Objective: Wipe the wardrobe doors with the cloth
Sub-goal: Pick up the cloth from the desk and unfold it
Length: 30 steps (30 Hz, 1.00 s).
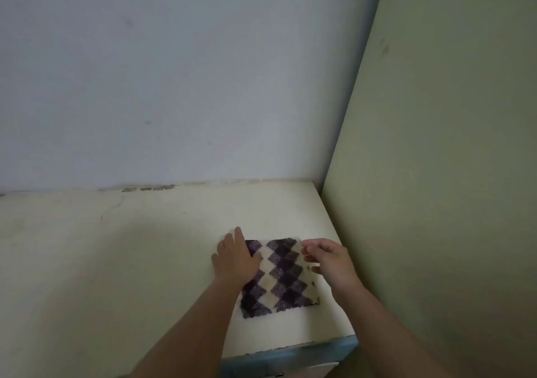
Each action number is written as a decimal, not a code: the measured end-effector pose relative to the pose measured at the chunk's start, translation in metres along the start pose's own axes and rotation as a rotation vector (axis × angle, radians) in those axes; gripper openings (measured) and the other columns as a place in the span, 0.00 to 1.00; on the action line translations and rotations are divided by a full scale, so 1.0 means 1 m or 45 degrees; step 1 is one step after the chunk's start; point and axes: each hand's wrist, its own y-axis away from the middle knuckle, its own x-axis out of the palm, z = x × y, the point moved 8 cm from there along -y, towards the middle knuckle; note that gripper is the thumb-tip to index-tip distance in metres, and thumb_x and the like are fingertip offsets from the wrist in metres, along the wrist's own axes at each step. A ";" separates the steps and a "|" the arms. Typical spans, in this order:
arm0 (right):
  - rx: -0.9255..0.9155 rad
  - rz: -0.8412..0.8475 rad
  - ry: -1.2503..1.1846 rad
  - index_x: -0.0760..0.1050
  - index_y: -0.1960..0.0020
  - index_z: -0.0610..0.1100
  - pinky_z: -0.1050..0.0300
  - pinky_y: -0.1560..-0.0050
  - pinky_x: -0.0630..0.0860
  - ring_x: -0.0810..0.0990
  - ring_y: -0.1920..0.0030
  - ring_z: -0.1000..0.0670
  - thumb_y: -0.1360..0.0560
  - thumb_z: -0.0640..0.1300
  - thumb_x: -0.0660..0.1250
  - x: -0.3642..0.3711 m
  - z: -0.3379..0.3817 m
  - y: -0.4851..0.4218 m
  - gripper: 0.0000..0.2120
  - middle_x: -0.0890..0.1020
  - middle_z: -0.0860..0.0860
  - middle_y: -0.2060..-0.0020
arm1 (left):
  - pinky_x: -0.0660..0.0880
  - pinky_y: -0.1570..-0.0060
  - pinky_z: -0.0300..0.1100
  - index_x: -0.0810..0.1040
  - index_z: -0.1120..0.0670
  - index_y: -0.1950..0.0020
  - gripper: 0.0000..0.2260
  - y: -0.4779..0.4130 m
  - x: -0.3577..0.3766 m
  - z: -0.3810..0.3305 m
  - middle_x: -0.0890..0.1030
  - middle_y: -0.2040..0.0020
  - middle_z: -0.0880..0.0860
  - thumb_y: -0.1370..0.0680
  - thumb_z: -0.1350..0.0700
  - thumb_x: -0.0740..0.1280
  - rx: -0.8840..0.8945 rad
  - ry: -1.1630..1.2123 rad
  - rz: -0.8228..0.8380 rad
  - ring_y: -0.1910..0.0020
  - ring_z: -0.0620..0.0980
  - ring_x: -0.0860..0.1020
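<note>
A fluffy cloth (pixel 280 277) with a purple and cream diamond pattern lies flat on a cream top surface (pixel 116 261), near its right end. My left hand (pixel 236 257) rests flat on the cloth's left edge, fingers spread. Over the cloth's upper right corner my right hand (pixel 329 258) hovers with curled fingers pinching at the cloth's edge; whether it grips the fabric is unclear. The tall pale green panel (pixel 436 174) on the right looks like the wardrobe's side or door.
A grey-white wall (pixel 174 72) rises behind the surface. The surface's front edge is light blue (pixel 305 354) at the bottom, with a drawer front below it. The green panel closes off the right side next to the cloth.
</note>
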 end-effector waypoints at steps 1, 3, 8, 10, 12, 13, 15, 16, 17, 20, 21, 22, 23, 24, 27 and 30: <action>-0.016 0.002 -0.003 0.80 0.59 0.45 0.59 0.60 0.72 0.77 0.59 0.50 0.24 0.34 0.61 0.000 0.001 -0.001 0.12 0.81 0.50 0.61 | 0.65 0.34 0.53 0.48 0.56 0.25 0.34 -0.005 0.001 0.002 0.59 0.26 0.57 0.23 0.42 0.58 -0.018 -0.012 0.021 0.28 0.58 0.60; -0.011 -0.005 -0.003 0.80 0.59 0.44 0.60 0.61 0.72 0.77 0.60 0.51 0.24 0.34 0.61 -0.003 0.003 -0.004 0.12 0.80 0.50 0.62 | 0.62 0.34 0.54 0.50 0.56 0.25 0.33 -0.014 0.007 0.001 0.58 0.26 0.56 0.23 0.41 0.58 -0.025 -0.064 0.078 0.28 0.57 0.58; -0.032 -0.032 -0.017 0.79 0.59 0.45 0.58 0.58 0.72 0.77 0.60 0.51 0.24 0.34 0.61 -0.011 0.007 -0.008 0.12 0.80 0.50 0.62 | 0.68 0.41 0.50 0.69 0.56 0.38 0.19 -0.018 0.010 -0.014 0.69 0.38 0.55 0.23 0.45 0.58 0.052 -0.160 0.109 0.36 0.56 0.66; -0.029 -0.035 -0.023 0.79 0.60 0.45 0.58 0.59 0.71 0.77 0.61 0.51 0.24 0.33 0.61 -0.011 0.007 -0.007 0.13 0.80 0.50 0.62 | 0.69 0.45 0.47 0.70 0.56 0.40 0.16 -0.018 0.007 -0.020 0.70 0.40 0.55 0.23 0.48 0.58 0.074 -0.166 0.067 0.39 0.55 0.68; -0.037 -0.029 -0.029 0.79 0.60 0.45 0.58 0.59 0.71 0.77 0.61 0.51 0.24 0.33 0.61 -0.010 0.009 -0.005 0.12 0.80 0.50 0.63 | 0.70 0.48 0.46 0.71 0.57 0.44 0.14 -0.016 0.005 -0.021 0.72 0.43 0.55 0.24 0.50 0.60 0.040 -0.127 0.057 0.43 0.55 0.71; -0.043 -0.023 -0.031 0.79 0.60 0.45 0.58 0.59 0.71 0.77 0.61 0.51 0.24 0.33 0.61 -0.009 0.010 -0.004 0.12 0.80 0.51 0.63 | 0.71 0.49 0.45 0.72 0.57 0.46 0.12 -0.016 0.006 -0.018 0.74 0.45 0.55 0.25 0.50 0.61 0.002 -0.079 0.067 0.45 0.55 0.73; -0.056 -0.019 -0.032 0.79 0.59 0.45 0.58 0.59 0.71 0.77 0.61 0.51 0.24 0.33 0.61 -0.009 0.011 -0.003 0.12 0.80 0.51 0.63 | 0.73 0.52 0.45 0.72 0.57 0.52 0.09 -0.015 0.009 -0.013 0.77 0.49 0.55 0.26 0.52 0.63 -0.061 0.044 0.096 0.48 0.55 0.76; -0.061 -0.020 -0.028 0.79 0.59 0.45 0.58 0.59 0.71 0.77 0.61 0.51 0.24 0.33 0.61 -0.010 0.013 -0.002 0.12 0.80 0.51 0.63 | 0.74 0.53 0.45 0.72 0.57 0.53 0.08 -0.013 0.009 -0.012 0.77 0.49 0.55 0.26 0.53 0.63 -0.073 0.095 0.101 0.49 0.55 0.76; -0.067 -0.021 -0.032 0.79 0.59 0.45 0.58 0.59 0.71 0.77 0.61 0.51 0.24 0.33 0.61 -0.011 0.014 0.000 0.12 0.80 0.51 0.63 | 0.73 0.54 0.44 0.72 0.58 0.52 0.07 -0.011 0.009 -0.012 0.75 0.50 0.55 0.26 0.55 0.63 -0.059 0.131 0.096 0.49 0.56 0.75; -0.082 -0.023 -0.046 0.79 0.59 0.45 0.58 0.58 0.72 0.77 0.61 0.52 0.24 0.34 0.61 -0.014 0.016 0.003 0.12 0.80 0.51 0.62 | 0.66 0.63 0.41 0.67 0.56 0.60 0.06 -0.003 0.000 -0.022 0.69 0.62 0.50 0.25 0.59 0.62 0.058 0.284 0.012 0.58 0.54 0.72; -0.086 -0.023 -0.052 0.79 0.59 0.45 0.58 0.58 0.72 0.77 0.61 0.52 0.24 0.34 0.60 -0.016 0.017 0.005 0.12 0.80 0.51 0.62 | 0.63 0.67 0.40 0.63 0.54 0.64 0.10 0.001 -0.002 -0.025 0.67 0.65 0.49 0.25 0.60 0.62 0.085 0.373 0.001 0.62 0.52 0.70; -0.089 -0.023 -0.053 0.79 0.59 0.45 0.58 0.58 0.72 0.77 0.61 0.52 0.24 0.34 0.60 -0.017 0.017 0.006 0.12 0.80 0.50 0.62 | 0.60 0.69 0.40 0.60 0.53 0.65 0.13 0.003 -0.004 -0.029 0.66 0.67 0.49 0.25 0.61 0.62 0.103 0.485 -0.005 0.66 0.50 0.67; -0.091 -0.020 -0.055 0.79 0.58 0.45 0.58 0.59 0.72 0.77 0.61 0.52 0.23 0.34 0.60 -0.018 0.018 0.008 0.12 0.80 0.50 0.62 | 0.59 0.70 0.39 0.59 0.54 0.65 0.14 0.008 -0.008 -0.032 0.66 0.68 0.49 0.25 0.63 0.62 0.115 0.587 -0.012 0.69 0.48 0.65; -0.095 -0.022 -0.060 0.79 0.58 0.45 0.58 0.58 0.72 0.77 0.61 0.52 0.23 0.34 0.60 -0.018 0.020 0.011 0.12 0.80 0.50 0.61 | 0.59 0.70 0.38 0.60 0.54 0.65 0.13 0.012 -0.014 -0.035 0.65 0.68 0.49 0.25 0.64 0.63 0.125 0.672 -0.025 0.69 0.46 0.63; -0.116 -0.027 -0.103 0.79 0.59 0.45 0.58 0.58 0.72 0.77 0.61 0.51 0.24 0.34 0.60 -0.018 0.028 0.016 0.12 0.80 0.50 0.62 | 0.60 0.71 0.37 0.62 0.56 0.64 0.12 0.026 -0.034 -0.047 0.65 0.68 0.50 0.26 0.64 0.64 0.157 0.845 -0.109 0.69 0.47 0.63; -0.154 -0.024 -0.141 0.79 0.60 0.44 0.58 0.58 0.72 0.77 0.62 0.52 0.24 0.34 0.60 -0.020 0.039 0.025 0.12 0.80 0.50 0.62 | 0.65 0.70 0.34 0.67 0.54 0.62 0.09 0.046 -0.058 -0.060 0.70 0.67 0.49 0.26 0.62 0.65 0.184 0.972 -0.191 0.69 0.46 0.68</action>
